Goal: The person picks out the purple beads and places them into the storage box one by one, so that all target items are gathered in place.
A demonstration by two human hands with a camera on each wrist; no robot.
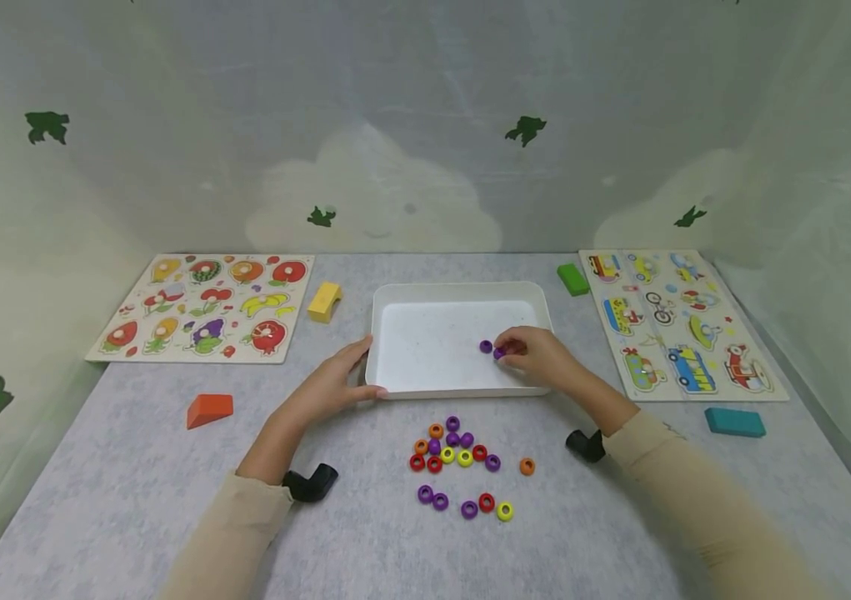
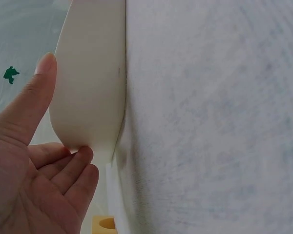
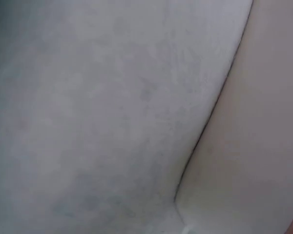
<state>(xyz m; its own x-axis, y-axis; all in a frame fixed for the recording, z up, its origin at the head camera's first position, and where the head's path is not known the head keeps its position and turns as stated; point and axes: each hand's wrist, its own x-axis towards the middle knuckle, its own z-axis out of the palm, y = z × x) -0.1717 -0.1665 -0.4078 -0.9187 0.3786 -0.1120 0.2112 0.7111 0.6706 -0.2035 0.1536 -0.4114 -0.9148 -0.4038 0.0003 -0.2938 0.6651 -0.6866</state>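
A shallow white tray (image 1: pixel 425 390) stands mid-table in the head view. My left hand (image 1: pixel 326 385) spans its front left corner, thumb against the front wall and fingers along the left side. In the left wrist view the fingertips (image 2: pixel 85 152) touch the tray's outer wall. My right hand (image 1: pixel 541 357) reaches over the right part of the tray and pinches a purple bead (image 1: pixel 498 353) between thumb and fingers. Just left of it a second purple bead (image 1: pixel 486 347) lies on the tray floor. The right wrist view shows mostly tabletop and tray wall (image 3: pixel 249 122).
Several purple, red, orange and yellow beads (image 1: pixel 465 457) lie loose before the tray. A fruit puzzle board (image 1: pixel 237 333) is at left, a vehicle puzzle board (image 1: pixel 658 342) at right. Around them lie yellow (image 1: pixel 324 302), red (image 1: pixel 209 410), green (image 1: pixel 573 279) and teal blocks (image 1: pixel 735 422).
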